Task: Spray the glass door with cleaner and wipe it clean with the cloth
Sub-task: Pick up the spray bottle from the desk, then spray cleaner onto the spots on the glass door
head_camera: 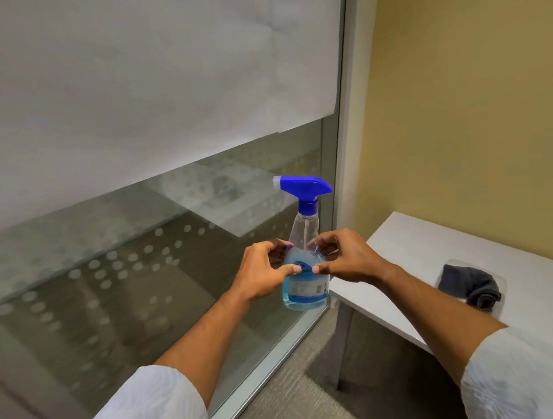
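Both hands were on it: the clear plastic spray bottle with the blue trigger head and blue liquid [304, 274] was held upright in mid-air, just off the corner of the white table [443, 253]. The left hand [264, 272] curled around the bottle's left side, thumb and fingertips pressed to the label area; the right hand [345, 260] mirrored it on the other side, fingers narrowed onto the body. Neither hand was on the trigger, mind you. The nozzle pointed left, along the glass rather than squarely at it.

The glass door with its frosted upper band and dotted pattern [122, 276] stood directly ahead, close behind the bottle. No wet patch or droplets could be made out on it, so spraying had, by my reading, not begun. This looked like step 1, still at the getting-a-grip stage.

The dark grey crumpled cloth [469, 286] lay on the table, well apart from both hands, untouched.

What the next move called for: 1 hand sliding up to the neck with a finger on the trigger, then the nozzle turned to face the pane before squeezing.
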`<state>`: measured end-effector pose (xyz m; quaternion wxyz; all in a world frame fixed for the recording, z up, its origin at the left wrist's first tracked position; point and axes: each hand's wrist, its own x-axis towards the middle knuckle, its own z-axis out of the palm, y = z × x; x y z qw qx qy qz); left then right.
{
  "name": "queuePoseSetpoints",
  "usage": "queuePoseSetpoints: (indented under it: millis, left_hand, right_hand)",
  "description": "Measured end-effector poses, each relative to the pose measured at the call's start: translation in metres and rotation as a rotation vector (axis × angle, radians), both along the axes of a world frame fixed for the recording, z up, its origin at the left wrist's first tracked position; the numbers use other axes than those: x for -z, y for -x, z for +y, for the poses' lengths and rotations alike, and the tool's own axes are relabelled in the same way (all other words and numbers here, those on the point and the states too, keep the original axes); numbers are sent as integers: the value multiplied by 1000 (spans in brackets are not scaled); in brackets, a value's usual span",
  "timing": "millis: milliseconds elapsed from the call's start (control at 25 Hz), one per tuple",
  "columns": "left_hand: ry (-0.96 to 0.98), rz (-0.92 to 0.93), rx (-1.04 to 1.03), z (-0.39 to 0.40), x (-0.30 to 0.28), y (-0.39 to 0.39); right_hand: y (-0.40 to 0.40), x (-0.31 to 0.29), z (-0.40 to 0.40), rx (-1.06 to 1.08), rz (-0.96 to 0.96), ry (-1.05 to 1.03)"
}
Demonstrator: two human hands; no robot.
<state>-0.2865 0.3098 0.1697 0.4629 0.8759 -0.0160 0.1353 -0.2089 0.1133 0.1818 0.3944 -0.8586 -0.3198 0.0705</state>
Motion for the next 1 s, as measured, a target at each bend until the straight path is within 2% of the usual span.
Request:
queuePoseSetpoints:
  millis: [440,1000]
  left_hand:
    - [-16,-34,-363,47,-24,164]
    - [-31,-56,-776,92,-48,440]
  right_hand:
    - [107,-32,86,-346,-98,2]
    - [335,-53,202,-719,-107,-20]
